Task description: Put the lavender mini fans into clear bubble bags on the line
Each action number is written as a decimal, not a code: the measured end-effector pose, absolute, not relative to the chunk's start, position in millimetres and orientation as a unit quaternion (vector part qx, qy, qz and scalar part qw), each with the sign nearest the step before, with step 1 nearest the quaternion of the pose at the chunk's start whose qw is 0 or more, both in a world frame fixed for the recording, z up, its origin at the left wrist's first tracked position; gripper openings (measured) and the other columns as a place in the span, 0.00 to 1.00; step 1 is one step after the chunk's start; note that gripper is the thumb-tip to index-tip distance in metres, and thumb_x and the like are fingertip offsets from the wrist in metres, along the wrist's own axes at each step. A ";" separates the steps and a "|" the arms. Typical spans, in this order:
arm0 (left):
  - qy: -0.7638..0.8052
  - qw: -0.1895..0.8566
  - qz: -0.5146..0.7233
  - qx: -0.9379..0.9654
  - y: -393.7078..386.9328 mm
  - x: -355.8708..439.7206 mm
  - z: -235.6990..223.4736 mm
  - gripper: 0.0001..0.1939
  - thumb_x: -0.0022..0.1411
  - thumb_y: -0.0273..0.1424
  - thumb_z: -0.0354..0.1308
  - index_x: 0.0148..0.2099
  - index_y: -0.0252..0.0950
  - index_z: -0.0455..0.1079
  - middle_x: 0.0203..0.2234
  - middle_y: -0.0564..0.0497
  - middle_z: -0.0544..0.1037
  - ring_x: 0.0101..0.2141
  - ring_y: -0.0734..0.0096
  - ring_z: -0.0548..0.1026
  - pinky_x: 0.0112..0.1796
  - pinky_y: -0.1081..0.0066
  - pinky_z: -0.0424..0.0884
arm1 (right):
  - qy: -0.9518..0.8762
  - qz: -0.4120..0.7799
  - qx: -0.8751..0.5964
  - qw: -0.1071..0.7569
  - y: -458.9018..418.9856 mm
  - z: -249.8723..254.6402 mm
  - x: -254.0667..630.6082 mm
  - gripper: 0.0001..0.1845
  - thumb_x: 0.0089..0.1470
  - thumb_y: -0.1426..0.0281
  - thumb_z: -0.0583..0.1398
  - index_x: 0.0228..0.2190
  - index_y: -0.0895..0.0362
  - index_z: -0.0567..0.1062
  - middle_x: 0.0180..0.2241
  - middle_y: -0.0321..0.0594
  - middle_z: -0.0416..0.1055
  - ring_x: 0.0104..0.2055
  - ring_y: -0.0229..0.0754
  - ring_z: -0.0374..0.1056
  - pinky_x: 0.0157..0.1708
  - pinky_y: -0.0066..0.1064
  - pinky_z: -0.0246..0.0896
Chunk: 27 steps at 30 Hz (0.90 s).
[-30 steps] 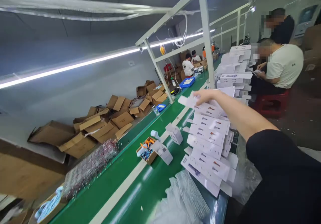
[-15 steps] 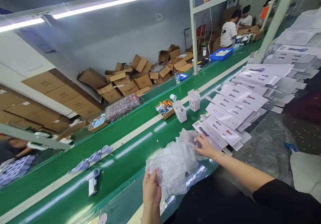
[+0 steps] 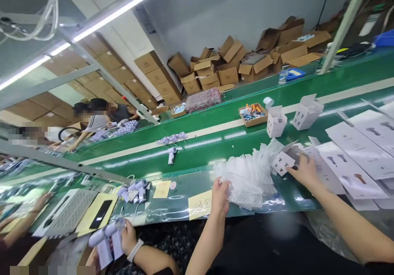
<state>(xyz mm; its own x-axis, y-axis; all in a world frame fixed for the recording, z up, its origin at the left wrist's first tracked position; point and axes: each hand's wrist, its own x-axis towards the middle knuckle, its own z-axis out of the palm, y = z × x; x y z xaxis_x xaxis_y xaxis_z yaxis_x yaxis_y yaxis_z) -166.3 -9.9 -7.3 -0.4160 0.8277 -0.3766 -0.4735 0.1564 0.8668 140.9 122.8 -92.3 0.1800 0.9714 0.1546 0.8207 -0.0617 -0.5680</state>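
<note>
My left hand [image 3: 221,195] pinches the near left edge of a fanned stack of clear bubble-wrap bags [image 3: 249,180] on the green bench. My right hand [image 3: 304,172] grips a small white printed box [image 3: 282,163], its thumb at the lower edge and its fingers over the top. This box sits at the right end of the bags, beside rows of flat white printed cartons [image 3: 332,160]. Two upright white boxes with raised flaps, a nearer one [image 3: 276,123] and another [image 3: 308,113], stand farther back.
A cardboard tray [image 3: 254,117] of small parts stands on the green conveyor. A lilac fan-like device [image 3: 171,155] lies left of it, with several more behind. At lower left, a co-worker's hand [image 3: 127,236] holds similar devices. A metal post [image 3: 344,28] rises at right.
The view has swung left, bringing co-workers into sight. My right hand now has a small box standing open in its grasp; my left hand stays on the bags.
</note>
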 end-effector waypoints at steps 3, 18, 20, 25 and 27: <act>0.571 0.481 0.652 0.132 -18.4 -173.7 -7.8 0.22 0.44 0.31 0.64 0.43 0.34 0.65 0.31 0.48 0.77 0.30 0.70 0.75 0.34 0.70 0.69 | -0.657 0.085 -0.680 0.314 95.8 -65.2 141.8 0.39 0.40 0.61 0.63 0.51 0.67 0.58 0.57 0.71 0.46 0.61 0.72 0.41 0.53 0.58 0.47; 0.629 0.479 0.607 0.081 -49.3 -142.3 -18.6 0.11 0.59 0.36 0.58 0.44 0.39 0.68 0.37 0.49 0.74 0.36 0.69 0.74 0.34 0.69 0.72 | -0.606 0.307 -0.733 0.037 204.2 -94.0 3.3 0.38 0.52 0.57 0.56 0.59 0.60 0.53 0.61 0.67 0.42 0.58 0.69 0.51 0.47 0.60 0.51; 0.636 0.473 0.605 0.072 -54.2 -142.2 -20.4 0.12 0.62 0.38 0.54 0.46 0.39 0.68 0.38 0.48 0.74 0.37 0.70 0.73 0.34 0.68 0.72 | -0.628 0.316 -0.711 0.030 206.4 -100.8 15.1 0.31 0.52 0.65 0.56 0.56 0.63 0.59 0.55 0.65 0.56 0.54 0.63 0.59 0.47 0.52 0.56; 0.640 0.481 0.595 0.072 -48.6 -143.7 -22.0 0.16 0.50 0.39 0.63 0.43 0.52 0.69 0.29 0.55 0.77 0.34 0.61 0.76 0.27 0.68 0.73 | -0.719 0.277 -0.634 0.071 173.3 -92.2 22.2 0.29 0.53 0.71 0.54 0.56 0.63 0.59 0.59 0.58 0.52 0.58 0.59 0.53 0.54 0.45 0.50; 0.631 0.496 0.589 0.096 -38.1 -139.3 -24.5 0.15 0.53 0.39 0.61 0.45 0.50 0.68 0.33 0.53 0.76 0.36 0.63 0.75 0.30 0.69 0.73 | -0.747 0.269 -0.604 0.075 151.2 -87.9 21.6 0.29 0.54 0.66 0.53 0.56 0.63 0.59 0.61 0.57 0.47 0.60 0.61 0.49 0.56 0.45 0.48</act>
